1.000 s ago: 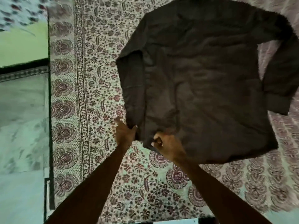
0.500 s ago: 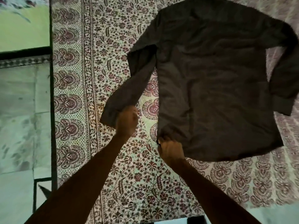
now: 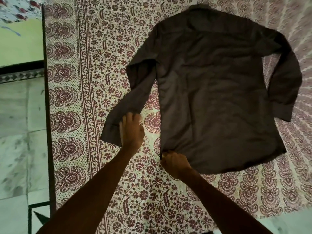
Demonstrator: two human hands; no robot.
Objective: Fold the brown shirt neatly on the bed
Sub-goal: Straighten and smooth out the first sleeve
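At the nine o'clock side of the view, pale tiled floor (image 3: 16, 124) runs along the dark edge of the bed (image 3: 49, 132), and a cream bedsheet (image 3: 81, 98) printed with maroon flowers and paisley borders covers the bed from there across to the right. Just left of centre, toward eight o'clock, the left hand (image 3: 131, 130) lies back-up on the cuff end of the near sleeve (image 3: 135, 92). Its thumb lies along the cloth and its fingers are bent over the sleeve's inner edge, grasping it, though blur hides the fingertips. That sleeve runs diagonally from the shoulder at eleven o'clock down to the cuff, flat on the sheet and angled away from the body of the garment, with a wedge of printed sheet showing between them. At six o'clock from centre, the right hand (image 3: 175, 163) is clenched on the lower left corner of the hem, fingers curled and pinching the fabric. The brown shirt (image 3: 219, 98) is spread flat on the bed and fills the frame from centre to two o'clock, collar toward twelve and hem toward five. Its far sleeve (image 3: 285, 81) bends down along the right side at three o'clock, cuff resting on the sheet.
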